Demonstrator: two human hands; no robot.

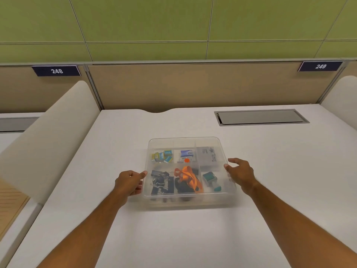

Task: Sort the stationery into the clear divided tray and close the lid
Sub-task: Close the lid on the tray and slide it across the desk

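My left hand point(129, 182) grips the tray point(185, 139) at its left edge; my right hand point(240, 174) hovers open at its right edge. The tray sits mid-desk point(173, 238), a tan partition point(193, 86) and green wall point(144, 20) behind.

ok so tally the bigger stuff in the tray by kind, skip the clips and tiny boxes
orange lanyard: 1
grey box: 1
blue and white box: 1
teal-topped items: 2
black item: 1
total in tray: 6
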